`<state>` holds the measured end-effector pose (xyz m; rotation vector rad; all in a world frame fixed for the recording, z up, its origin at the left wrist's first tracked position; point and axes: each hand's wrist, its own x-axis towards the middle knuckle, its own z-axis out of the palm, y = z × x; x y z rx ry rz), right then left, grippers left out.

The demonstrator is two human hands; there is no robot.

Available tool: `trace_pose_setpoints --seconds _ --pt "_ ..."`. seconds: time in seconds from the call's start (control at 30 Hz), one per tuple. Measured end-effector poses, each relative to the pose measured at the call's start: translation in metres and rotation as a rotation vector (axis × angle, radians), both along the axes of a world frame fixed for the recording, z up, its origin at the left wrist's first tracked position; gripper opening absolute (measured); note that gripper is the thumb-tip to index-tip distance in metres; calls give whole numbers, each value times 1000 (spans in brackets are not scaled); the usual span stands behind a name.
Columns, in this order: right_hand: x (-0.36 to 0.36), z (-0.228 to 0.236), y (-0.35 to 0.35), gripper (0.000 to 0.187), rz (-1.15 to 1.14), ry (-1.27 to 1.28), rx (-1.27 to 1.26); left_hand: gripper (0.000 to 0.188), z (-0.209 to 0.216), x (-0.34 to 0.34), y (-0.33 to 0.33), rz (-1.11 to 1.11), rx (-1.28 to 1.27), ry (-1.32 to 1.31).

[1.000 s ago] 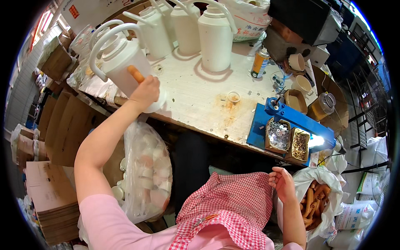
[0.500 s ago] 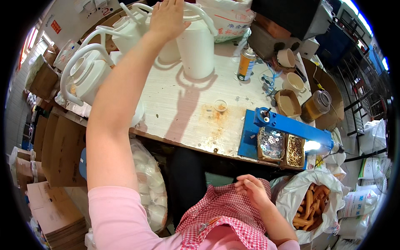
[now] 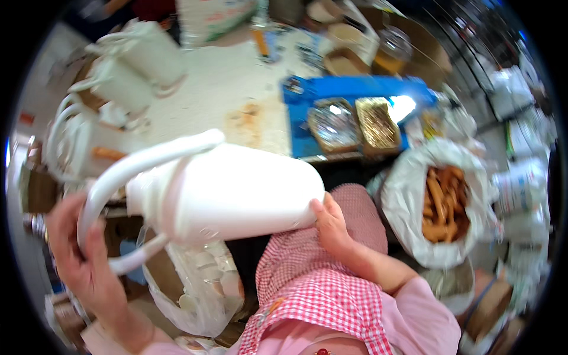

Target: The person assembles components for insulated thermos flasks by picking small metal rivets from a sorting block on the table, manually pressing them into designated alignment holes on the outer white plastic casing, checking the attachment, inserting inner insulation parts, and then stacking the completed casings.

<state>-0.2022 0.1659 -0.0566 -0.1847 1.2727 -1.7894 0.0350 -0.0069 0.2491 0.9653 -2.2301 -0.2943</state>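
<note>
A white plastic jug (image 3: 248, 192) lies sideways in the air above my lap, its base to the right and its neck to the left. My left hand (image 3: 89, 260) is closed around its white loop handle (image 3: 151, 157), somewhat blurred. At the other end, my right hand (image 3: 332, 225) grips the edge of the base, thumb uppermost. Several similar white jugs (image 3: 151, 56) with loop handles stand along the left side of the white table (image 3: 201, 89).
A blue hand-press-like tool (image 3: 355, 87) is at the table's front right, beside boxes of washers (image 3: 334, 127) and small brass-coloured parts (image 3: 378, 124). A white bag (image 3: 405, 219) holds brown curved pieces (image 3: 447, 204). A plastic-lined container (image 3: 207, 296) with white parts sits below left.
My left hand has come down from the back of the table with a jug, now tilted sideways over my lap. My right hand has risen to its base. The view has shifted.
</note>
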Motion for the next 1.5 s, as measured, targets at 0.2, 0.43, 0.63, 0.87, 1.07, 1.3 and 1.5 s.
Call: trace_pose_setpoints --seconds 0.2,0.43,0.63,0.87,1.07,1.3,1.5 --pt "-50 -28 83 37 308 48 287 37 -185 49 -29 84 352 -335" --pt "-174 25 68 12 -25 912 342 36 -237 7 38 139 349 223" --pt "-241 50 9 14 64 1564 598 36 -261 7 45 126 734 282" --pt "-248 43 -5 15 289 1610 793 32 -261 -5 31 112 827 331" --pt "-247 45 -11 18 213 1510 713 29 -258 -6 31 113 875 384" --pt "-228 61 -12 15 88 1334 641 25 -253 -14 27 105 815 360" --pt "-178 112 -105 12 61 827 -129 25 -253 -10 28 83 846 370"
